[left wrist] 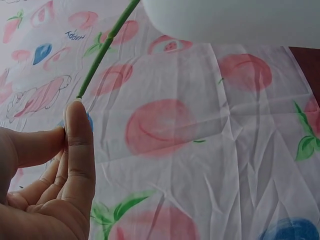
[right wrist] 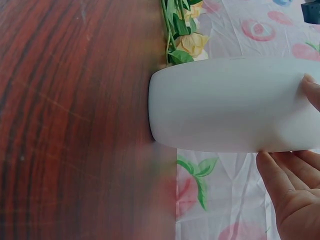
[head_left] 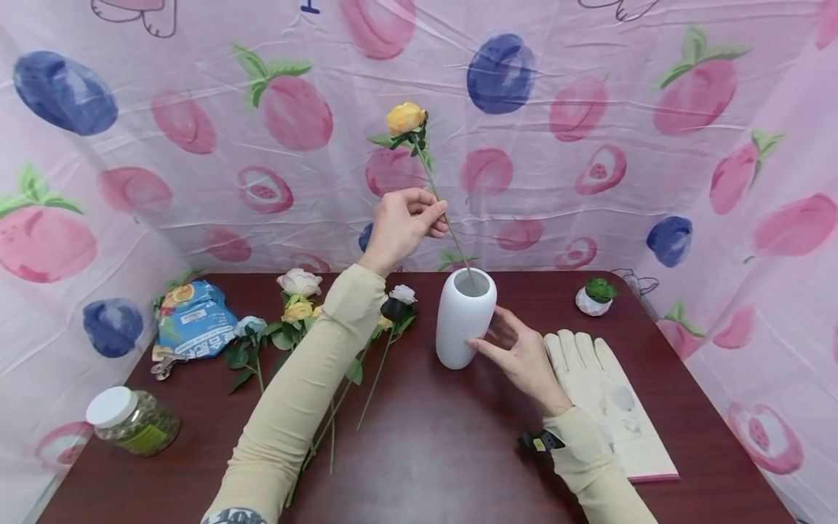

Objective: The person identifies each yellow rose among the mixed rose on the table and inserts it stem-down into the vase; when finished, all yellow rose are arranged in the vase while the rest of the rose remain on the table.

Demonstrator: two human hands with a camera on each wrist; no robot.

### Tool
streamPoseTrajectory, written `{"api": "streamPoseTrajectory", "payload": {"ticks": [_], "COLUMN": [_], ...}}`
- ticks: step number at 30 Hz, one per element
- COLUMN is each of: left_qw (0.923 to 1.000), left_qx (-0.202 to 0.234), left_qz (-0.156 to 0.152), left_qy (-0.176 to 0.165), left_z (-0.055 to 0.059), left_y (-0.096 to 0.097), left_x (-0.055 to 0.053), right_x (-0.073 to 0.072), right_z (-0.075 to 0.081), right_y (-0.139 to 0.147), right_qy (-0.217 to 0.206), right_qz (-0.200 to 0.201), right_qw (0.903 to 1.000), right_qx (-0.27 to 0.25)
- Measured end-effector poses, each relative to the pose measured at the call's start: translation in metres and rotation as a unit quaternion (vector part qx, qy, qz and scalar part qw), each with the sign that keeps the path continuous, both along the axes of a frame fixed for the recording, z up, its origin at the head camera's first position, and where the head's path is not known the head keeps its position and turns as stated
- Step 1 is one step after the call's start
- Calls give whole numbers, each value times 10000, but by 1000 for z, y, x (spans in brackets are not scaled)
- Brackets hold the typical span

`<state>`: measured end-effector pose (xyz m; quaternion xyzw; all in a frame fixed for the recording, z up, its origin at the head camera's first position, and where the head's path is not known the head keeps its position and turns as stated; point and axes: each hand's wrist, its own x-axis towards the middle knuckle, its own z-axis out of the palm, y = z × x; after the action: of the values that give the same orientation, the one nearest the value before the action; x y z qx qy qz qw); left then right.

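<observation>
With its stem pinched between thumb and fingertips, a yellow artificial-looking rose [head_left: 406, 118] is in my left hand [head_left: 401, 227]. The stem slants down, and its lower end is inside the mouth of a white vase [head_left: 460, 327]. In the left wrist view, the green stem [left wrist: 103, 50] runs from my fingertips toward the vase [left wrist: 235, 22]. My right hand [head_left: 522, 362] holds the vase from the right, thumb on its near side and fingers curved along the other. The right wrist view shows the vase [right wrist: 220, 105] standing on the table, fingertips against its wall.
Several white, yellow and bluish roses [head_left: 297, 309] lie left on the dark table [head_left: 419, 466], partly behind my left arm. A blue bag [head_left: 196, 320] and a lidded jar [head_left: 134, 422] are farther left. On the right are white gloves [head_left: 612, 400] and a small potted plant [head_left: 596, 297].
</observation>
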<state>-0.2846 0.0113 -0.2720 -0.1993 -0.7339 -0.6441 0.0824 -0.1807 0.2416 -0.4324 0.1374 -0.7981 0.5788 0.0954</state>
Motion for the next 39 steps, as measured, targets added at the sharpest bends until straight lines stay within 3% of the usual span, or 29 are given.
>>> {"api": "streamPoseTrajectory", "payload": {"ticks": [21,33,39], "left_qw": [9975,9947,9897], "left_qx": [-589,-952,-1385], "left_qz": [-397,-398,-199], "left_qy": [45,-31,291], "left_z": [-25,-32,-36], "left_y": [22,25,24], "left_x": [7,14,19], "right_x": [1,-1,-1], "right_z": [2,0,0], "right_y": [-1,1,1], "right_qy": [82,141,103], "right_qz": [37,-19,-22], "right_qw": [10000,9997,9998], "right_qx": [8,175,194]}}
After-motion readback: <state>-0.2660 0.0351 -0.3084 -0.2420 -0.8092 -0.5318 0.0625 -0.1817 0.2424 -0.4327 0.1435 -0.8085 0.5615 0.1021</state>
